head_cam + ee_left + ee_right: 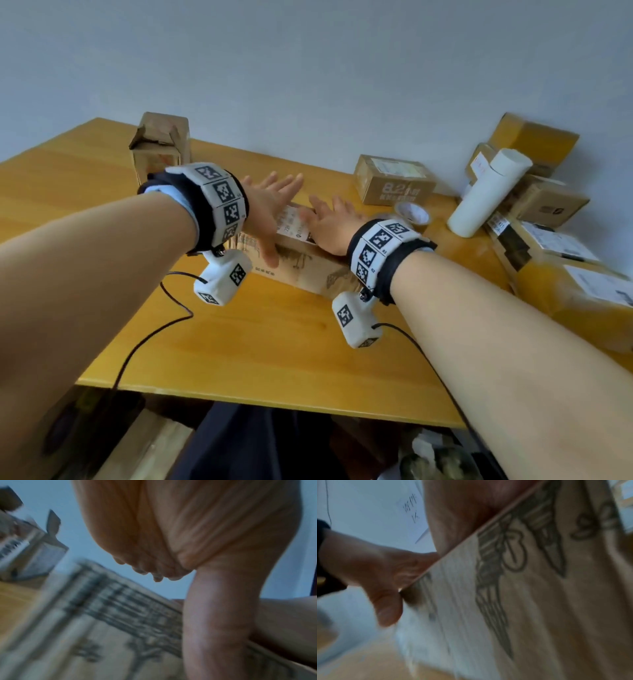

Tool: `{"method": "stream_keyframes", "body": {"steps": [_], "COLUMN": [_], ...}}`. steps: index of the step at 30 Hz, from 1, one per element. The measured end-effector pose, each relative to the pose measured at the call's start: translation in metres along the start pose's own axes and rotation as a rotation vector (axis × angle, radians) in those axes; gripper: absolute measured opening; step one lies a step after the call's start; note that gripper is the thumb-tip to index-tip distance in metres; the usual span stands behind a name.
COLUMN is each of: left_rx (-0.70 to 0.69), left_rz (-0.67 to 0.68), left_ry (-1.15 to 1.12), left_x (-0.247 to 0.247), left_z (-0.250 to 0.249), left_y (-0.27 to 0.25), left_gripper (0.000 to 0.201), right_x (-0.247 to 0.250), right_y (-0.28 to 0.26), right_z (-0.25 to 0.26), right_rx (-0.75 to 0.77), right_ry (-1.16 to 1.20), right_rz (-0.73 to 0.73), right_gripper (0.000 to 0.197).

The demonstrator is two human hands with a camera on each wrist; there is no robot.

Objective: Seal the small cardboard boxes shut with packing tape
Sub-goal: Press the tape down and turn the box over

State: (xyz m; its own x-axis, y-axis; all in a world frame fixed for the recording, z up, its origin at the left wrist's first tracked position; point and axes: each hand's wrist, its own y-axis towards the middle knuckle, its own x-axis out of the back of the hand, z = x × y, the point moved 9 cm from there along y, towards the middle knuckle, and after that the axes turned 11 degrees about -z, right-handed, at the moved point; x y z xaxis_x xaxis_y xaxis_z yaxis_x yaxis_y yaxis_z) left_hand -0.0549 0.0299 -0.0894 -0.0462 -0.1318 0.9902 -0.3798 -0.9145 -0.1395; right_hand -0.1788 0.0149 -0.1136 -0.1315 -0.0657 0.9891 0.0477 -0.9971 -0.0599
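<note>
Both hands, left and right, lay flat and open on the box, gripping nothing. Tape sat just beside my right wrist, more boxes beyond.

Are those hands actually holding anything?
Nothing is gripped. Both the left hand and right hand lie flat, fingers straight, on top of the printed cardboard box.

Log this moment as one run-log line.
left hand: open, on box | right hand: open, flat on box | tape roll: on table, untouched
</note>
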Motion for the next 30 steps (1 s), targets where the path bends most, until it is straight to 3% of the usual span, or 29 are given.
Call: {"method": "stream_keyframes", "body": {"steps": [3, 6, 15, 19, 21, 26, 30], "left_rx": [-0.036, -0.024, 0.013, -0.03, -0.031, -0.006, -0.028], "left_rz": [0.004, -0.023, -0.007, -0.033, -0.05, -0.132, -0.226], "left_ry": [-0.017, 0.01, 0.048, 0.051, -0.041, -0.48, -0.625], "left_x": [-0.008, -0.017, -0.018, -0.012, -0.005, 0.03, 0.056], "left_z": [-0.019, -0.02, -0.024, -0.053, -0.052, -0.037, -0.04], "left_y": [0.005, 0.014, 0.016, 0.013, 0.011, 0.008, 0.006], "left_gripper": [0.145, 0.149, 0.153, 0.145, 0.147, 0.149, 0.151], "right_x": [0.006, 0.008, 0.007, 0.024, 0.042, 0.1, 0.161], "right_y": [0.007, -0.003, -0.01, -0.01, -0.014, -0.022, -0.02], "right_z": [-0.001, -0.003, -0.028, -0.026, -0.037, -0.04, -0.015], "right_rx": [0.1, 0.134, 0.098, 0.074, -0.002, -0.074, 0.007], "right_ry": [0.073, -0.025, -0.005, 0.311, 0.53, 0.803, 0.718], "right_rz": [0.012, -0.053, -0.069, -0.088, -0.18, -0.35, -0.479], "right_gripper": [0.059, 0.06, 0.061, 0.05, 0.044, 0.062, 0.058]}}
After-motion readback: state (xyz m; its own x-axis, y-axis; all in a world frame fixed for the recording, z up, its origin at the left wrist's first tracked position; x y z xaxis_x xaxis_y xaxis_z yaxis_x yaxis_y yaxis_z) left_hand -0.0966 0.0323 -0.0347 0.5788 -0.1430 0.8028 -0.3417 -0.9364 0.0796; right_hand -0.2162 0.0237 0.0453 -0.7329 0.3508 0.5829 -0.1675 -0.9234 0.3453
